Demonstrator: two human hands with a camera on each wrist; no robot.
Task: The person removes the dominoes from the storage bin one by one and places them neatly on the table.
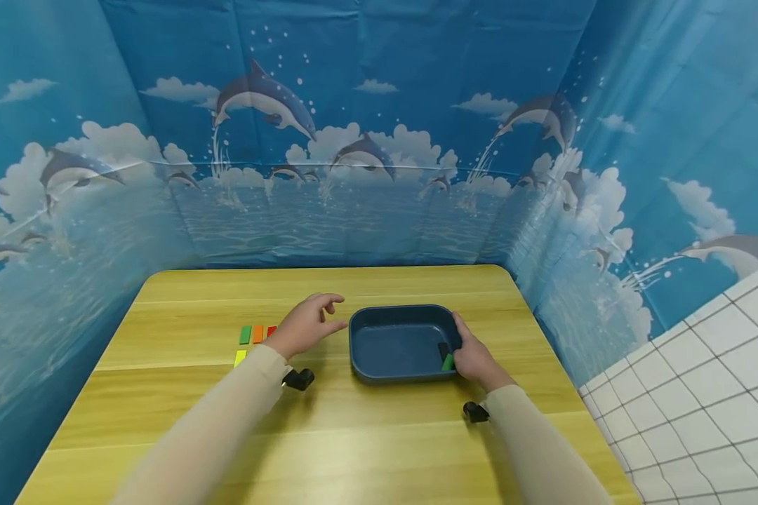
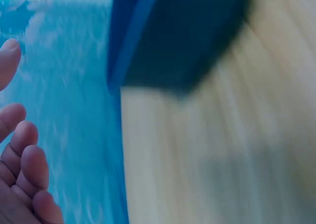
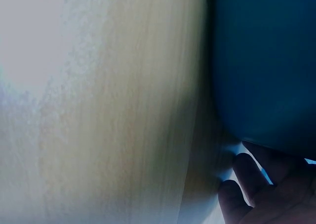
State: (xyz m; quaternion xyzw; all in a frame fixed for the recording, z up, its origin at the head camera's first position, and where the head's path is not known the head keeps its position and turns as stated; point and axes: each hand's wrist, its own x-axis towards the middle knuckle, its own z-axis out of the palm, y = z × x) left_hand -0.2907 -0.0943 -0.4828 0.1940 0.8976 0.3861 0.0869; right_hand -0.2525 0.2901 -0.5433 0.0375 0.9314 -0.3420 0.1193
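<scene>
A dark blue rectangular tray [image 1: 385, 345] with rounded corners is in the middle of the head view. My right hand [image 1: 474, 358] grips its right end, and fingers show beside the tray's outer wall in the right wrist view. Inside, near that hand, lie a green block [image 1: 448, 362] and a black block [image 1: 443, 349]. My left hand [image 1: 308, 324] hovers just left of the tray, fingers loosely bent with nothing in them. Beyond the left wrist are a green block [image 1: 245, 334], an orange block [image 1: 257, 334], a partly covered red block [image 1: 271, 330] and a yellow block [image 1: 240, 357].
Everything stands on a yellow wood-grain table [image 1: 379, 435]. A blue dolphin-print curtain [image 1: 366, 231] hangs behind its far edge and along the sides. White grid-patterned cloth [image 1: 701, 393] is at the right. Each wrist carries a small black camera.
</scene>
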